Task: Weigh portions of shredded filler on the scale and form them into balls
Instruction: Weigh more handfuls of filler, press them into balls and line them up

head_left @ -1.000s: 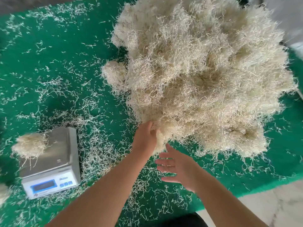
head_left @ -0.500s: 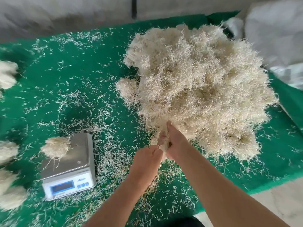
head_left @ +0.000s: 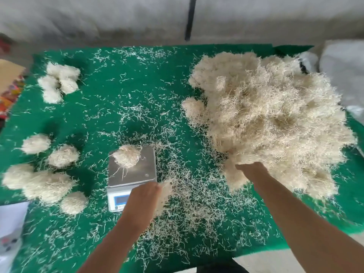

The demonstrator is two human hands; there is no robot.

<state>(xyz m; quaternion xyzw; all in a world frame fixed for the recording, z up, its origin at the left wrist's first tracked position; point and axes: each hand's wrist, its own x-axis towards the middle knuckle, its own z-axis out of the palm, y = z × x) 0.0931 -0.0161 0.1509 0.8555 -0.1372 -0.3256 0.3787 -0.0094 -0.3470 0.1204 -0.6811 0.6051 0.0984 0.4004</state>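
Left hand grips a small tuft just right of the scale, where a wad already sits. Right hand rests against the pile, grip not discernible. Add the tuft gently atop the wad, then read the display.
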